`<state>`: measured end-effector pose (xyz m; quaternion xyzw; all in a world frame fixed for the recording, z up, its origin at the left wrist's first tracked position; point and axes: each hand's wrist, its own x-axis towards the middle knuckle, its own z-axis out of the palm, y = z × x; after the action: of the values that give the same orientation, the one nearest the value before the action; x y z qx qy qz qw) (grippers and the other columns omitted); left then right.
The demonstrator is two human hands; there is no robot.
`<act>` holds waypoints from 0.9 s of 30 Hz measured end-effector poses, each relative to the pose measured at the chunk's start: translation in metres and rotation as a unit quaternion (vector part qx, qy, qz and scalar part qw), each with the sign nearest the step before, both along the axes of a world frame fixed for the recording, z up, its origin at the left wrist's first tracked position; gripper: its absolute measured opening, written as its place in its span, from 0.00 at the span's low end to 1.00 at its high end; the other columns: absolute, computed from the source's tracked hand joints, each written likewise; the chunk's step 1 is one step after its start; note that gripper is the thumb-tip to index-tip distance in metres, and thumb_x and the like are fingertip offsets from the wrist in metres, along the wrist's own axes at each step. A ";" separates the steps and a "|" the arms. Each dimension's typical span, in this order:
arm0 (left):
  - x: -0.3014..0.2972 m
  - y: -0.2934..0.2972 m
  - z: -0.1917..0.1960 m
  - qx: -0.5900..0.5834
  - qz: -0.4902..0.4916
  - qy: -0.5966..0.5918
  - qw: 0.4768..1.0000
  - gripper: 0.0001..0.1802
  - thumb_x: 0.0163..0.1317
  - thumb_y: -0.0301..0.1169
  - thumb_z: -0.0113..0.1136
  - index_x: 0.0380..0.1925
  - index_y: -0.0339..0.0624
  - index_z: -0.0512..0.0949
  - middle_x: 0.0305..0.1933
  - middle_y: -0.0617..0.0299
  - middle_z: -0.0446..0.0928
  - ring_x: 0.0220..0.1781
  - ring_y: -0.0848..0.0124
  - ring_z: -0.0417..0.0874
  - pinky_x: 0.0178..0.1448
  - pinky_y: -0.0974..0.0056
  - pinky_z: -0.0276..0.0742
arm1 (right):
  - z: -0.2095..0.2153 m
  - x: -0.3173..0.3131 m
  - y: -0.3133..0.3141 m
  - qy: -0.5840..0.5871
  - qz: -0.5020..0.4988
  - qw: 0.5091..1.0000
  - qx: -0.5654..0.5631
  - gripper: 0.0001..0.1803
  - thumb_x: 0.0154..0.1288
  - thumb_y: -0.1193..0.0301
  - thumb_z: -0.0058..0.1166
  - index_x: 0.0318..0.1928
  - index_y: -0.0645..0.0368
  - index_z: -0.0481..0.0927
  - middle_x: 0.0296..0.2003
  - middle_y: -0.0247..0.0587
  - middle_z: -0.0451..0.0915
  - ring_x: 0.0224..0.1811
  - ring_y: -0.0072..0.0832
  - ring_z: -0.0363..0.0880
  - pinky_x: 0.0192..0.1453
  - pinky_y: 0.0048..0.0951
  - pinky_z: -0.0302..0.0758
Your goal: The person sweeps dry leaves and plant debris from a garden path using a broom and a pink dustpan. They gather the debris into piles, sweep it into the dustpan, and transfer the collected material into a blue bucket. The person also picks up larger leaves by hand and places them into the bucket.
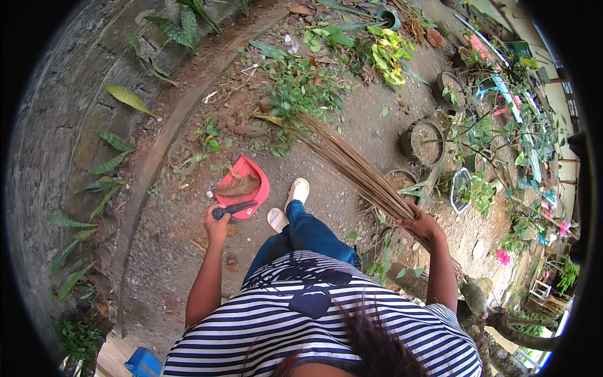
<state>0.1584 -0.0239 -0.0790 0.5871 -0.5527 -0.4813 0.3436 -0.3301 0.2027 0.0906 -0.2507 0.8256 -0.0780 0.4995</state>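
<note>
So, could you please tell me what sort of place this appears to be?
Probably an outdoor yard or garden: pots stand along the right, a grey wall runs down the left with leafy plants beside it, and the ground is bare and stony.

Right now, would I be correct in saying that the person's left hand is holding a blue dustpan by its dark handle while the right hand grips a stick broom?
Not quite: the dustpan is red, not blue, as the head view shows. The left hand does hold its dark handle, and the right hand grips the stick broom.
</note>
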 end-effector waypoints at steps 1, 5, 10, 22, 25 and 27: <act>0.000 0.002 -0.001 0.010 -0.001 0.003 1.000 0.13 0.40 0.17 0.55 0.29 0.41 0.72 0.32 0.62 0.74 0.36 0.71 0.75 0.44 0.69 0.69 | -0.002 0.003 -0.001 0.024 0.031 0.999 0.034 0.42 0.44 0.56 0.64 0.61 0.47 0.60 0.47 0.45 0.75 0.48 0.33 0.74 0.54 0.29 0.66; -0.015 0.011 0.026 0.034 -0.027 -0.025 0.999 0.12 0.40 0.18 0.55 0.29 0.41 0.72 0.33 0.59 0.75 0.38 0.70 0.76 0.45 0.68 0.69 | -0.022 0.056 -0.031 0.114 0.201 0.960 0.161 0.43 0.46 0.47 0.57 0.62 0.41 0.56 0.47 0.50 0.73 0.50 0.41 0.73 0.53 0.35 0.69; -0.007 0.022 0.054 0.012 -0.077 -0.035 0.996 0.12 0.40 0.18 0.55 0.29 0.40 0.72 0.35 0.57 0.76 0.39 0.68 0.77 0.45 0.67 0.69 | -0.055 0.104 -0.073 0.050 0.189 0.980 0.017 0.43 0.47 0.45 0.55 0.62 0.46 0.57 0.45 0.53 0.74 0.50 0.43 0.72 0.52 0.36 0.68; -0.035 0.015 0.089 0.048 -0.161 0.031 0.985 0.12 0.43 0.15 0.53 0.30 0.38 0.69 0.39 0.54 0.76 0.44 0.68 0.77 0.48 0.67 0.70 | -0.033 0.140 -0.143 -0.091 0.246 0.962 -0.083 0.44 0.48 0.46 0.55 0.63 0.48 0.53 0.44 0.53 0.75 0.49 0.42 0.72 0.54 0.34 0.66; -0.042 -0.001 0.092 0.028 -0.133 0.072 0.988 0.12 0.44 0.14 0.53 0.30 0.38 0.68 0.37 0.55 0.76 0.42 0.70 0.76 0.48 0.67 0.70 | -0.046 0.149 -0.143 -0.085 0.290 0.949 -0.087 0.44 0.49 0.48 0.56 0.64 0.47 0.53 0.43 0.51 0.76 0.48 0.38 0.74 0.53 0.32 0.66; -0.040 -0.007 0.088 0.006 -0.111 0.078 0.991 0.12 0.45 0.13 0.52 0.30 0.38 0.68 0.36 0.56 0.75 0.41 0.71 0.76 0.48 0.68 0.69 | -0.058 0.147 -0.139 -0.079 0.309 0.943 -0.094 0.45 0.48 0.46 0.55 0.64 0.46 0.52 0.44 0.51 0.75 0.49 0.40 0.73 0.54 0.33 0.66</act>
<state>0.1184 -0.0308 0.0087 0.4850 -0.5829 -0.5642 0.3265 -0.1828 0.0636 0.0328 -0.5326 0.6545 -0.0164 0.5364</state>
